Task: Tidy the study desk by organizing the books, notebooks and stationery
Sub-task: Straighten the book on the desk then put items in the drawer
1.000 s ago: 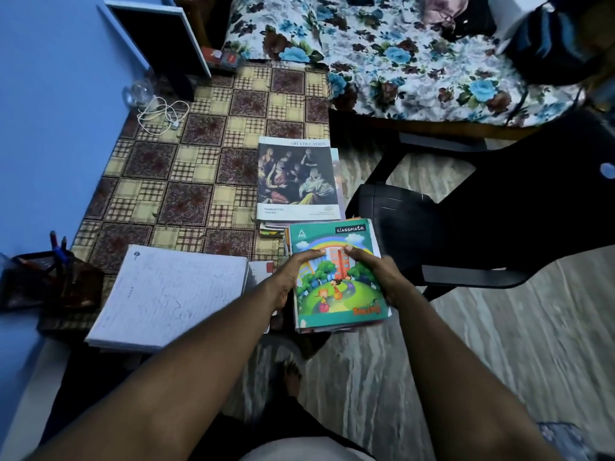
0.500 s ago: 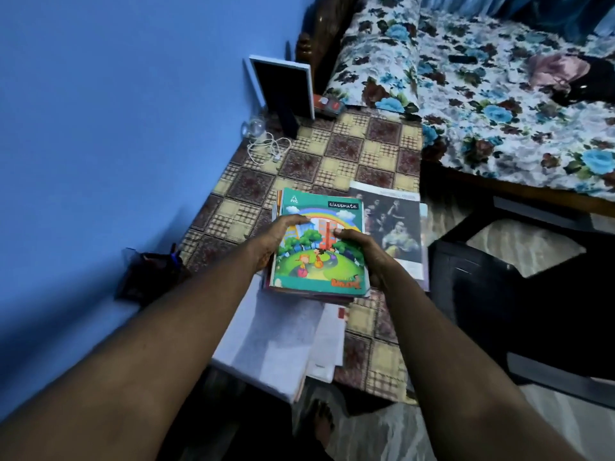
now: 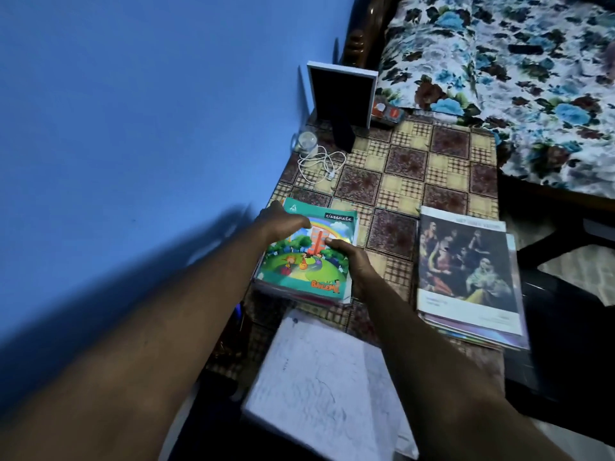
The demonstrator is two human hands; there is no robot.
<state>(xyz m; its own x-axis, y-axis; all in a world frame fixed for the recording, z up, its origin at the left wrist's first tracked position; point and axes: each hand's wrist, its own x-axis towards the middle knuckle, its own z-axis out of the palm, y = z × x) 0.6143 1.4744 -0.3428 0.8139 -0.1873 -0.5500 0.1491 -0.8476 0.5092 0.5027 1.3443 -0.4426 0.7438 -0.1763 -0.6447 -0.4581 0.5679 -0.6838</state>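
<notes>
A stack of notebooks topped by a green cartoon-cover notebook (image 3: 306,271) lies at the left side of the checked desk (image 3: 409,181), near the blue wall. My left hand (image 3: 283,222) grips the stack's left edge, thumb over the cover. My right hand (image 3: 352,261) grips its right edge, thumb on the cover. To the right lies a second pile topped by an art book with a painting (image 3: 466,271). A white book (image 3: 319,387) lies at the desk's near edge, under my arms.
A dark framed board (image 3: 339,94) leans at the back of the desk beside a small clear globe with a white cable (image 3: 319,161). A floral bed (image 3: 519,71) stands behind, and a black chair (image 3: 572,334) stands right of the desk.
Both hands carried the notebook stack from off the desk's right edge over to the left side near the wall. The view swung left and closer to the desk.
</notes>
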